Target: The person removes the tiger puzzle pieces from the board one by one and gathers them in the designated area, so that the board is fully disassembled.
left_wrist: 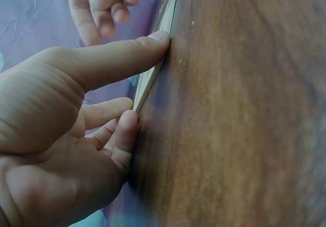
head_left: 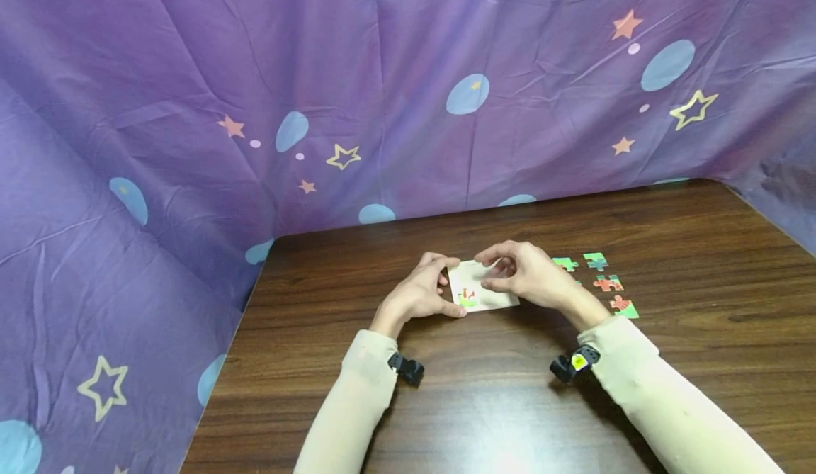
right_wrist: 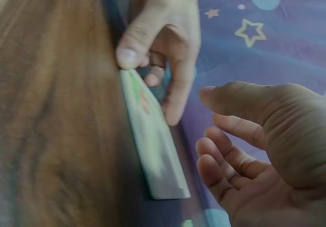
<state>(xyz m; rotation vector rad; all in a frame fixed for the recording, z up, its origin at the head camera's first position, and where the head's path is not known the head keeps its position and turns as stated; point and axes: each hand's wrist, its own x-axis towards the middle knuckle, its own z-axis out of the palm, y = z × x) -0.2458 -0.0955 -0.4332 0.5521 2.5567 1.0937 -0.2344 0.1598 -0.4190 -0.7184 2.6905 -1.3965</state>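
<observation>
A small white puzzle tray [head_left: 497,302] lies flat on the table. A green and red picture patch [head_left: 467,298] shows in its near left corner. My left hand [head_left: 421,291] holds the tray's left side, with the thumb at the near corner and a finger along the far edge. Above the tray's right part is my right hand [head_left: 529,272], its fingers loosely bent. In the right wrist view there is nothing between the right hand's thumb and fingers, and the tray [right_wrist: 158,158] appears apart from them.
To the right of the tray lie several loose jigsaw pieces, among them a green piece [head_left: 596,261], a red piece [head_left: 608,283] and a red and green piece [head_left: 625,307]. My right hand partly hides others. A purple patterned cloth [head_left: 408,105] hangs behind the wooden table [head_left: 306,318].
</observation>
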